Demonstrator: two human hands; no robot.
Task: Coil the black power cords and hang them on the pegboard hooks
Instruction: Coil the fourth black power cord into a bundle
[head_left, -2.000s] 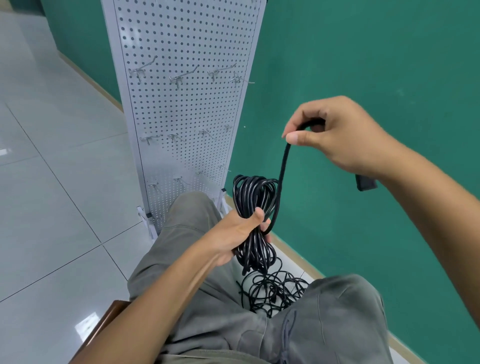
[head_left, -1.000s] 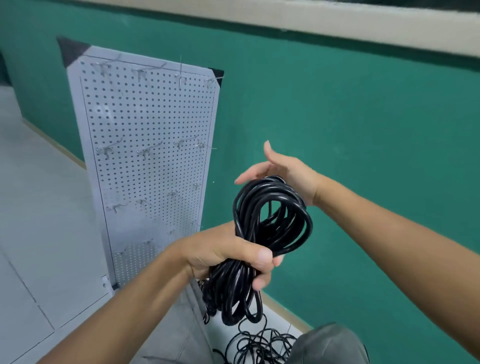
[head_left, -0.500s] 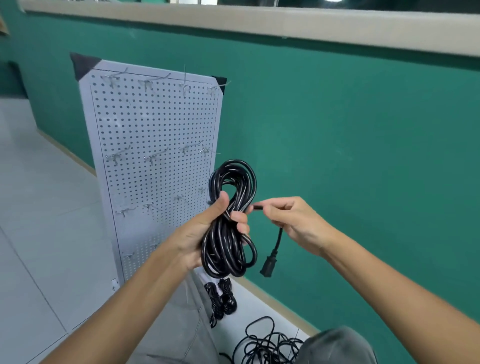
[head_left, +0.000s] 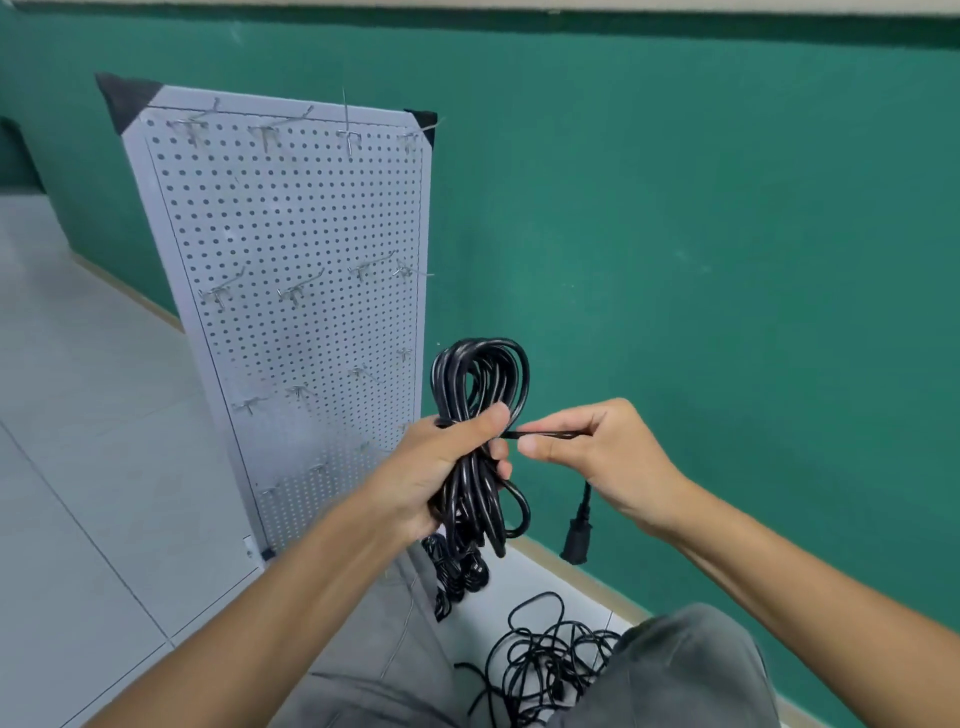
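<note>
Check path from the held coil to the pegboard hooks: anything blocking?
Nothing visible blocks it. The coil, gripped by the left hand, hangs just right of the pegboard; its hooks look bare. The right hand pinches the loose end.

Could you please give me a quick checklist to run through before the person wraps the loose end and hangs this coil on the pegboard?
1. Coil held firmly: ok. The left hand grips the coiled cord round its middle.
2. Loose end under control: ok. The right hand pinches the cord tail taut beside the coil.
3. Plug hanging free: ok. The plug dangles below the right hand, touching nothing.
4. Free hook: ok. The pegboard hooks in view carry nothing.
5. Tail long enough to wrap: cannot tell.
6. Other cords done: not ok. A tangled cord lies on the floor.
</note>
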